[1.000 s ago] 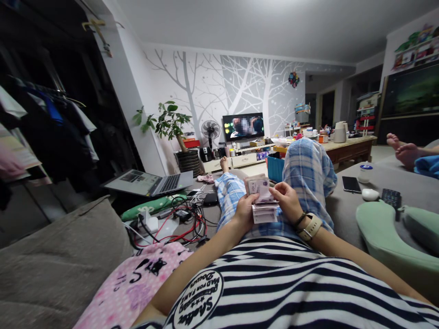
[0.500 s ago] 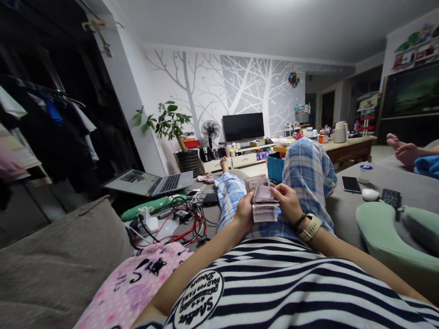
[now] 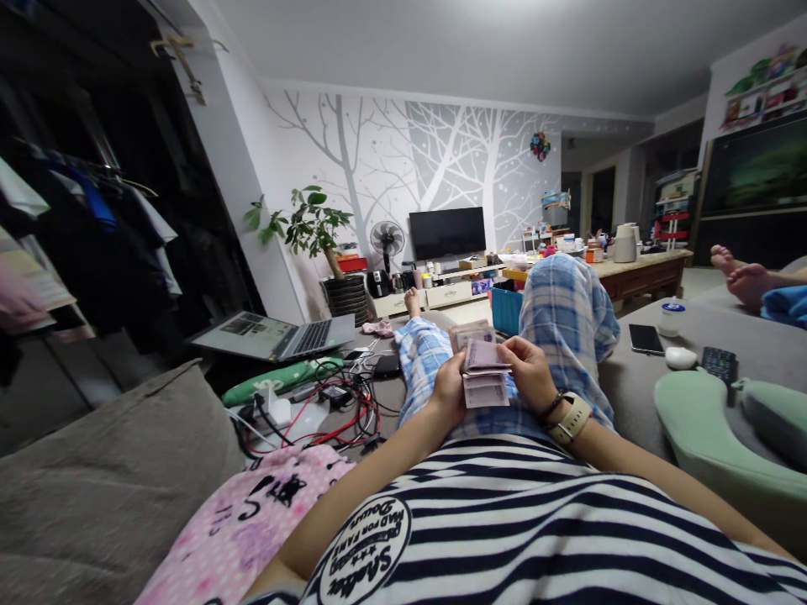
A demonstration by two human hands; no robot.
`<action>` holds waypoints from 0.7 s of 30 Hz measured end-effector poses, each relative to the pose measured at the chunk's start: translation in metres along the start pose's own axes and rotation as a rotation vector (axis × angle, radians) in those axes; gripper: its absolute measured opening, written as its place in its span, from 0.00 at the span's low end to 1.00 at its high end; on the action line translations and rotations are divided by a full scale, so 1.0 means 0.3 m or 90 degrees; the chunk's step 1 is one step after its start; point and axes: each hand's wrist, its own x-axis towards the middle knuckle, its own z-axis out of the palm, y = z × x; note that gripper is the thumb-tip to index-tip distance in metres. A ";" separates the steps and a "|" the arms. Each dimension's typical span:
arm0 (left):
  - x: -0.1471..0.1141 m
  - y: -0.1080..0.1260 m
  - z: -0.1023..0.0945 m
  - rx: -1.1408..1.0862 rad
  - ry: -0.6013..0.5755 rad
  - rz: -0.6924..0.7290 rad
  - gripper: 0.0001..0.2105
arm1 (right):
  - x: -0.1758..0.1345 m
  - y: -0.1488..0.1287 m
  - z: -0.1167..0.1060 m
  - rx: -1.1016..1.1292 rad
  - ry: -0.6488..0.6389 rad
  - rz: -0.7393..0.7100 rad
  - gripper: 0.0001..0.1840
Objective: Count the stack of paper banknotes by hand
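Banknotes: light, limp, slippery stack above my plaid knee. I see left hand clamped on its edge; right hand fingers pinch the top note.

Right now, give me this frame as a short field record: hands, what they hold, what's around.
left hand: grips the stack of banknotes from the left
right hand: fingers on the top note of the stack
wrist: watch on the right arm
near left: laptop, open; tangle of cables
near right: phone, remote
far: television, screen dark
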 end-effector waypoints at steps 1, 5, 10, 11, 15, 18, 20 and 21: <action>-0.002 0.002 0.002 0.002 0.001 -0.007 0.11 | -0.001 -0.004 0.000 0.000 -0.005 0.001 0.16; 0.000 0.005 0.004 -0.004 0.000 -0.018 0.10 | -0.006 -0.022 0.002 -0.014 -0.008 0.017 0.16; 0.005 0.003 -0.003 -0.016 -0.003 -0.008 0.10 | -0.008 -0.037 0.005 -0.013 -0.006 0.028 0.16; 0.005 0.003 -0.004 -0.017 -0.005 -0.004 0.10 | -0.008 -0.038 0.005 -0.008 -0.006 0.027 0.15; 0.004 0.006 -0.004 -0.017 -0.007 0.017 0.10 | -0.008 -0.044 0.006 0.007 -0.009 0.021 0.14; 0.002 0.009 0.000 -0.017 -0.005 0.007 0.11 | -0.007 -0.049 0.006 0.000 -0.010 0.017 0.14; -0.001 0.013 0.005 -0.021 -0.009 -0.003 0.11 | -0.008 -0.050 0.006 -0.008 -0.011 0.017 0.14; -0.003 0.014 0.007 -0.024 -0.010 -0.009 0.11 | -0.008 -0.050 0.005 -0.010 -0.012 0.017 0.15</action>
